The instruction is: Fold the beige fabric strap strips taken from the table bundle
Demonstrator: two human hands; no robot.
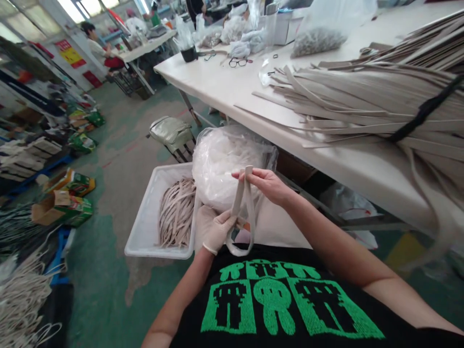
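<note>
A pale beige strap (pixel 250 208) hangs in a loop in front of the black and green shirt. My right hand (pixel 267 183), bare, pinches the strap's upper end between thumb and fingers. Lower and to the left, my left hand (pixel 214 228), in a whitish glove, grips the strap at its side. Behind both hands sits a large clear plastic bag (pixel 226 154) with white contents. To the left a white plastic bin (pixel 143 227) holds a heap of similar beige straps (pixel 178 212).
A long white table (pixel 232 96) runs along the right, bearing a big bundle of straps (pixel 348 101) tied with black cord, glasses (pixel 238 63) and bags. A covered stool (pixel 171 131) stands beyond the bin. A person (pixel 103 50) sits at the far left.
</note>
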